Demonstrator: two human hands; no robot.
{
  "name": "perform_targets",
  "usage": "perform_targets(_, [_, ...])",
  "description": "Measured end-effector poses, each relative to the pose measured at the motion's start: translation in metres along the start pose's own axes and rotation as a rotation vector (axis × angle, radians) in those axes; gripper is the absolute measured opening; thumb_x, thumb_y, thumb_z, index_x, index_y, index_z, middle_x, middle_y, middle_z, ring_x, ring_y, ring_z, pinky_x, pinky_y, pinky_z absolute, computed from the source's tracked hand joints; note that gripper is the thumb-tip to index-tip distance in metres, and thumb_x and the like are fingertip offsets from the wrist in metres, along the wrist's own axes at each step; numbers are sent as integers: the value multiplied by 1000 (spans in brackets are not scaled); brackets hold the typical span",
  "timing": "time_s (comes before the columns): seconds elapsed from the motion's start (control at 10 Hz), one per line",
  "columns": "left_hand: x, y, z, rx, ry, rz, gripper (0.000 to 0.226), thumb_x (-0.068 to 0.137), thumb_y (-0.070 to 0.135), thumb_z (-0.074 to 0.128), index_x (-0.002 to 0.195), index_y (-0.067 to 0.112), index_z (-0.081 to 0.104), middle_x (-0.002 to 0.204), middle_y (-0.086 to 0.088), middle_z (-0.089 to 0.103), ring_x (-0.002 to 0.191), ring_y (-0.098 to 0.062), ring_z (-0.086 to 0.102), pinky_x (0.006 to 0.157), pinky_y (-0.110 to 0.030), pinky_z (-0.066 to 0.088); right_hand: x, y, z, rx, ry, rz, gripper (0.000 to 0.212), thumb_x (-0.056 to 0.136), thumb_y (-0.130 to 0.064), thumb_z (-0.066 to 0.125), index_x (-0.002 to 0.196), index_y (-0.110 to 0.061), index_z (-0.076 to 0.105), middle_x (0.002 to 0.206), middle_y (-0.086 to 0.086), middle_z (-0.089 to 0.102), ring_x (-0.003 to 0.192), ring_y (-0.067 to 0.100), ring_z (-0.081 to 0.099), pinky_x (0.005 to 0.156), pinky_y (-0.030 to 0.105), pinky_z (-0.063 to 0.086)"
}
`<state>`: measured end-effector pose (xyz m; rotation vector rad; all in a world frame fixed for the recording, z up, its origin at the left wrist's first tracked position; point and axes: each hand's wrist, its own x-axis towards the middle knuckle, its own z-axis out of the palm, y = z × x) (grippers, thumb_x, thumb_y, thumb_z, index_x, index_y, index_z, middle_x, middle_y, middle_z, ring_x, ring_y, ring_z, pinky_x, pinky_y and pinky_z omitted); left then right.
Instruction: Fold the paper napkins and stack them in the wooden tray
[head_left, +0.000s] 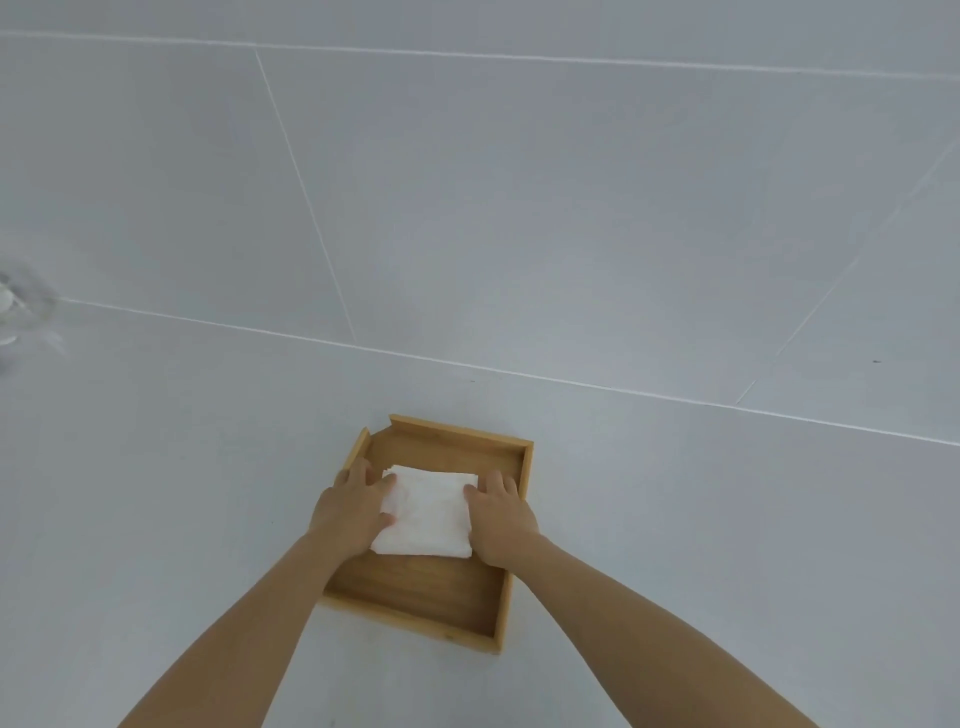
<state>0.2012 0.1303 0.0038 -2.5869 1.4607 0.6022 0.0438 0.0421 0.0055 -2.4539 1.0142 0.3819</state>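
**Napkin stack bracketed in tray, both hands on it**

Folded napkins (426, 514) lie in far half of wooden tray (415, 592), long axis approx near-far. Left hand (353, 512) & right hand (501, 514) flank it, fingers spread, flat on its side edges (no pinch). Near tray floor bare; right wall just beside right hand.

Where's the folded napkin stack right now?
In the head view, the folded napkins lie inside the wooden tray, toward its far half, flanked by the left hand and right hand pressing against their sides.
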Motion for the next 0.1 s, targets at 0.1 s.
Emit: perform_targets(0.1, [-4,5,-8,102,29,-4,55,93,37,44,142,21,25,150,-13,18,133,-28,28,104,-38,38,-6,-2,-7,-2,28,-13,44,89,-11,47,132,-8,38,138,13,34,126,29,33,101,36,40])
